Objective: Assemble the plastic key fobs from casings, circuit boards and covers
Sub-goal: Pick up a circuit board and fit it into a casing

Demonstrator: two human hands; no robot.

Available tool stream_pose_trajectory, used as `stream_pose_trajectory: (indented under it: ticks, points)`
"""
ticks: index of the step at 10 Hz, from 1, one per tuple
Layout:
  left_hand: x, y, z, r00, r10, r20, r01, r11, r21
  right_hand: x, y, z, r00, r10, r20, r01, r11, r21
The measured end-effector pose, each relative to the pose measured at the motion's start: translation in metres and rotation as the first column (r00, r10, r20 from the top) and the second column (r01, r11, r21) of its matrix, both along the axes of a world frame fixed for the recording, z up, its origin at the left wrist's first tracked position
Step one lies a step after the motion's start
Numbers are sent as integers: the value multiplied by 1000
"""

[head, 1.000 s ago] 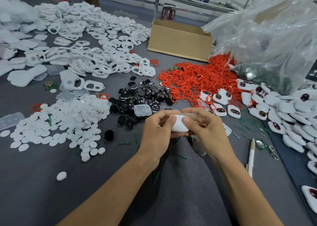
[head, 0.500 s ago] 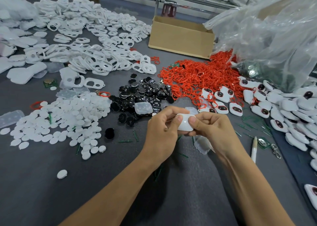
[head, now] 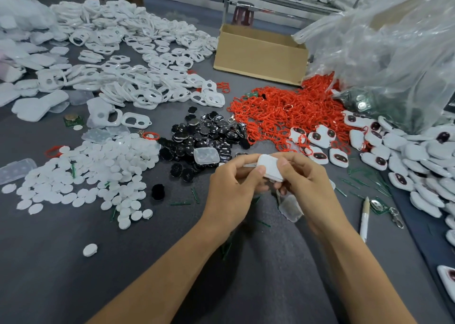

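Both hands up front: left hand (head: 230, 185) and right hand (head: 306, 183) pinch one white key fob casing (head: 269, 167) between them, thumbs on top.

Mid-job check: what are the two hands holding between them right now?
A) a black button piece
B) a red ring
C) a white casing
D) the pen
C: the left hand and the right hand both pinch a white casing above the table, while the pen lies on the table off to the right.
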State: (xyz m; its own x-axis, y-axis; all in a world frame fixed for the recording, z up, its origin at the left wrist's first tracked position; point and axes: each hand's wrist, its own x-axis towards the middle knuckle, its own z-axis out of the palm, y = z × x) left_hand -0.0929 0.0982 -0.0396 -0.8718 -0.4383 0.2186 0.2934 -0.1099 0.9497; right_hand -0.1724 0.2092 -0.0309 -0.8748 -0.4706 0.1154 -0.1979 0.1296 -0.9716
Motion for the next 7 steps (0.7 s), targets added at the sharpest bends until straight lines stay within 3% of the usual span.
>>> stream_pose_trajectory:
  ticks: [1,3,7]
  points:
    - [0,-3,-2,999,18,50,-19,1000,8,3,-1,2,991,125,-37,-123,990,69]
    - [5,1,5,995,9,98,-6,1000,-29,1,4,2,976,215,16,-216,968,125]
    - [18,7,19,990,54,131,-57,998,21,6,-4,1,976,216,12,-215,975,-62]
